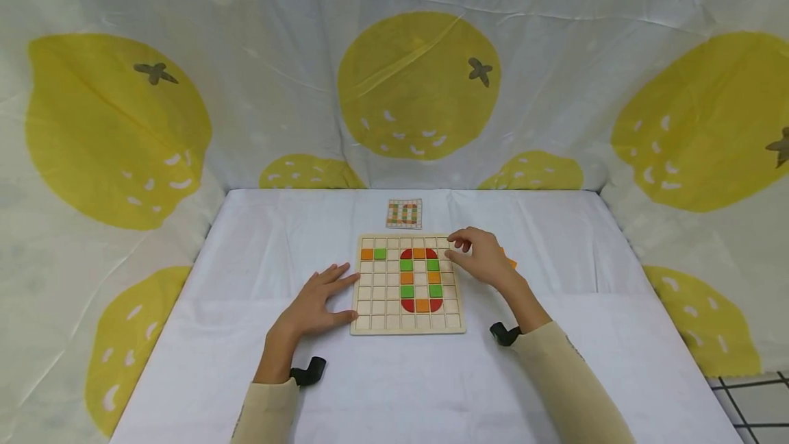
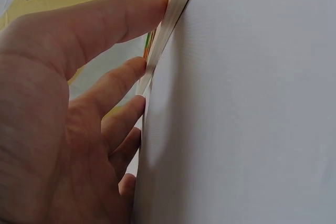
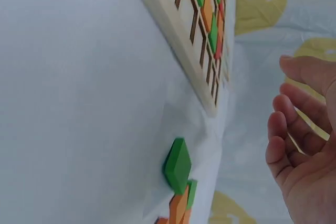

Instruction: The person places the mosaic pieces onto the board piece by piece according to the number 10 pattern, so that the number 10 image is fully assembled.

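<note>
A square wooden grid board [image 1: 372, 300] lies on the white-covered table. Red, orange and green tiles form a ring [image 1: 407, 278] on its right half; an orange tile [image 1: 367, 254] and a green tile [image 1: 380, 254] sit side by side at the upper left. My left hand [image 1: 316, 305] is spread, its thumb and fingertips touching the board's left edge. Over the upper right corner hovers my right hand [image 1: 483, 257], fingers loosely bent. In the right wrist view nothing shows between its thumb and fingers.
Loose tiles lie right of the board, partly behind my right hand: a green one [image 3: 178, 166] and orange ones [image 3: 179, 203] among them. A small patterned card [image 1: 404, 214] lies beyond the board. Lemon-printed cloth [image 1: 419, 88] hangs around the table's back and sides.
</note>
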Tool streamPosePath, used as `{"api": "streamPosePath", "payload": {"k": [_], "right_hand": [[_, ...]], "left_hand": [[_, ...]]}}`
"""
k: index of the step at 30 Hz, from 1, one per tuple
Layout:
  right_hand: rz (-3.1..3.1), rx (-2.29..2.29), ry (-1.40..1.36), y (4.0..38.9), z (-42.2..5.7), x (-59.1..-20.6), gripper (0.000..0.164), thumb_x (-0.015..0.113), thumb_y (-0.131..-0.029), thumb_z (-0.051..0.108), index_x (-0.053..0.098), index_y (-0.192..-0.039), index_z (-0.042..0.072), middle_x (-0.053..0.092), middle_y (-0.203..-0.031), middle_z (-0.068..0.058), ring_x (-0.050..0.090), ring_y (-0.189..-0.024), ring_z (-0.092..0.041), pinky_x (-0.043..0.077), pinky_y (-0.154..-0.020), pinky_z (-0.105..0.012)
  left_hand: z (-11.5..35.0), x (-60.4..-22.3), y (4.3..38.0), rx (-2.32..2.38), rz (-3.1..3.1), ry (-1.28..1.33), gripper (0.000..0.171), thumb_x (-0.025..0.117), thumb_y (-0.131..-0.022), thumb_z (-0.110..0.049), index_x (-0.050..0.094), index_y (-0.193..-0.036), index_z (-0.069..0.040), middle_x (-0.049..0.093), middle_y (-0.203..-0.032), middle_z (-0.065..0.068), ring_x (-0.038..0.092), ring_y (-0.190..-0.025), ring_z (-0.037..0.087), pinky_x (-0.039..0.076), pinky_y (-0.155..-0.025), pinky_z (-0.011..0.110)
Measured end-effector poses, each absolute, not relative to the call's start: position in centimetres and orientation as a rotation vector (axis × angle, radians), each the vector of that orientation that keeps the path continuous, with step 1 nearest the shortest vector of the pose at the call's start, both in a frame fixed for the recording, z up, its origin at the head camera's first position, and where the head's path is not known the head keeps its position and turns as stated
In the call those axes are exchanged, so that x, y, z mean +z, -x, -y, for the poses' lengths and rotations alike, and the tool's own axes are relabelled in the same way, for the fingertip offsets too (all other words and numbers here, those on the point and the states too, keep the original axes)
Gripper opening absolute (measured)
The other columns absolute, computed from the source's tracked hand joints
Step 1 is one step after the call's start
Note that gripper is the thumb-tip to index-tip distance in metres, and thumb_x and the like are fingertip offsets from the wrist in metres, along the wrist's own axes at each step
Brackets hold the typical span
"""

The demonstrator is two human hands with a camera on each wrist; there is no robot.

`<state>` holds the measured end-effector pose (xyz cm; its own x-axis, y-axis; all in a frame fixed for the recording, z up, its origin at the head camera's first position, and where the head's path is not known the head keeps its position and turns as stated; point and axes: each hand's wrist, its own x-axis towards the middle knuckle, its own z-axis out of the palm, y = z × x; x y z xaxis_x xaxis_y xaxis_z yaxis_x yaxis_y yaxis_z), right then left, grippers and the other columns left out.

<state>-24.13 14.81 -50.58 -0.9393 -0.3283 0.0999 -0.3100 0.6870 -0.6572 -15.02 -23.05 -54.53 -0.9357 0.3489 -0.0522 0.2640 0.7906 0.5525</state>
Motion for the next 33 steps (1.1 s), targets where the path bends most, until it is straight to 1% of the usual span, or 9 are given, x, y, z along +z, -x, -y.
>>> {"api": "streamPosePath", "payload": {"k": [4,10,16,20,26,33], "right_hand": [[-2.895,-1.079,0.489,23.3,-17.2,-50.7,0.032,0.078,-0.093,0.028,0.075,-0.118,0.008,0.068,-0.096,-0.003,0.059,-0.086,-0.021,0.050,-0.072,-0.033],[-2.950,-1.087,0.425,22.4,-20.8,-51.5,0.033,0.080,-0.091,0.025,0.074,-0.117,0.005,0.068,-0.094,-0.004,0.059,-0.083,-0.019,0.049,-0.071,-0.031],[-2.993,-1.028,0.372,21.1,-23.8,-52.2,0.036,0.081,-0.090,0.030,0.075,-0.116,0.006,0.069,-0.091,-0.002,0.061,-0.083,-0.021,0.049,-0.068,-0.028],[-3.023,-0.970,0.358,20.5,-25.1,-52.6,0.034,0.081,-0.089,0.030,0.075,-0.113,0.007,0.068,-0.092,-0.003,0.059,-0.086,-0.021,0.047,-0.069,-0.029],[-3.019,-0.916,0.295,19.8,-26.3,-53.1,0.031,0.082,-0.088,0.030,0.076,-0.108,0.007,0.066,-0.090,-0.003,0.054,-0.083,-0.018,0.046,-0.070,-0.029],[-2.972,-0.878,0.274,19.4,-27.1,-53.8,0.034,0.086,-0.082,0.034,0.075,-0.102,0.008,0.065,-0.088,-0.001,0.054,-0.080,-0.017,0.045,-0.070,-0.029]], "left_hand": [[23.1,-54.6,15.1,0.844,-2.828,-0.501,0.076,0.075,-0.084,-0.046,0.053,-0.153,-0.023,0.038,-0.166,0.007,0.027,-0.157,0.036,0.017,-0.127,0.063],[23.0,-54.7,15.2,0.838,-2.830,-0.483,0.076,0.075,-0.084,-0.048,0.053,-0.153,-0.025,0.038,-0.166,0.005,0.026,-0.158,0.034,0.017,-0.128,0.062],[22.9,-54.7,15.0,0.834,-2.840,-0.509,0.076,0.075,-0.084,-0.049,0.054,-0.152,-0.023,0.040,-0.165,0.008,0.029,-0.156,0.037,0.018,-0.126,0.064],[22.9,-54.6,14.9,0.821,-2.835,-0.501,0.076,0.074,-0.084,-0.050,0.053,-0.152,-0.023,0.040,-0.165,0.007,0.028,-0.157,0.037,0.018,-0.127,0.064],[22.9,-54.6,14.8,0.825,-2.831,-0.485,0.076,0.074,-0.084,-0.048,0.053,-0.153,-0.025,0.039,-0.166,0.006,0.027,-0.157,0.035,0.018,-0.127,0.063],[23.0,-54.6,14.8,0.851,-2.852,-0.542,0.075,0.075,-0.085,-0.047,0.054,-0.152,-0.021,0.041,-0.164,0.010,0.031,-0.155,0.040,0.020,-0.125,0.066]]}}
